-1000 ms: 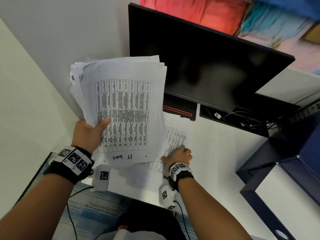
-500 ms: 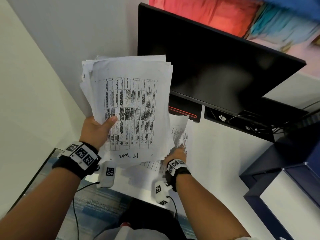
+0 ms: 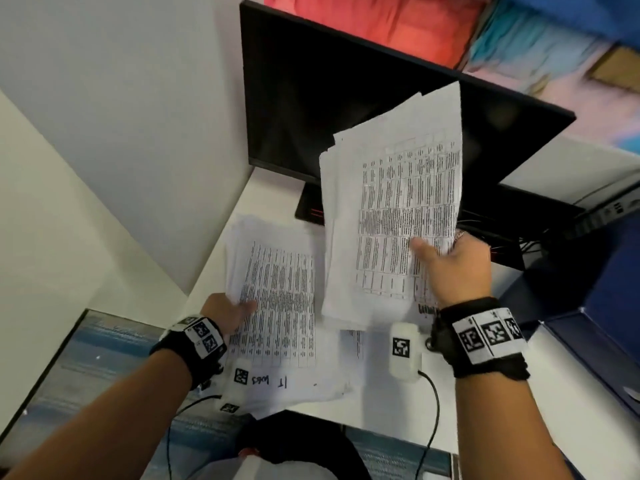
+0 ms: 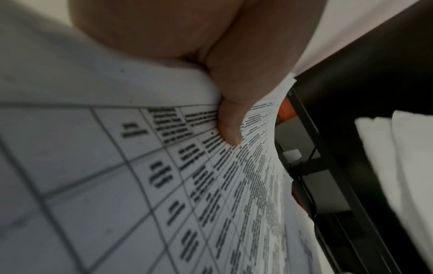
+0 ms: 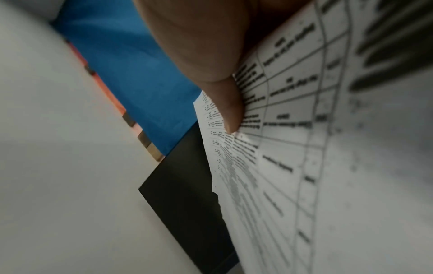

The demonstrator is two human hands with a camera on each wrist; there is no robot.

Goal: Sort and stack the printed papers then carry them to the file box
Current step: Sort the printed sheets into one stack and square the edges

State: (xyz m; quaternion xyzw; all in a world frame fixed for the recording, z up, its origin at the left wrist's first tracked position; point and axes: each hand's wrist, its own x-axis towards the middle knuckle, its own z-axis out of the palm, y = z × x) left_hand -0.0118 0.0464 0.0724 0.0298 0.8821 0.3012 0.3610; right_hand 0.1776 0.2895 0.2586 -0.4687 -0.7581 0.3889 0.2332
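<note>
Sorting is judged to be under way, with stacking unfinished and carrying not begun. Two separate bundles of white printed sheets bearing black ruled tables are seen over the white desk point(image 3: 381, 393). One thick bundle of printed table sheets point(image 3: 277, 299) is gripped at its near left edge by the left hand point(image 3: 225, 313), the thumb point(image 4: 230, 120) being pressed on the top page and the remaining fingers hidden beneath; this bundle lies low, at about 9 o'clock from the desk's middle, its near end with the handwritten note resting on or just above the desk. A second, raised bundle of printed table sheets point(image 3: 394, 216) is clamped by the right hand point(image 3: 457, 268), thumb point(image 5: 230, 111) on the printed face, and is held tilted up at about 1 o'clock, in front of the black flat monitor point(image 3: 346, 98). The bundles are held close together, and whether their edges touch cannot be told. Sheet edges in both are fanned and uneven, so squaring is judged still to be needed. More sheets may lie on the desk under the raised bundle; this cannot be confirmed. A dark blue boxlike object point(image 3: 606, 323) is seen at 3 o'clock, but whether it is the file box cannot be told. Merging into one stack and the carry are judged to remain
</note>
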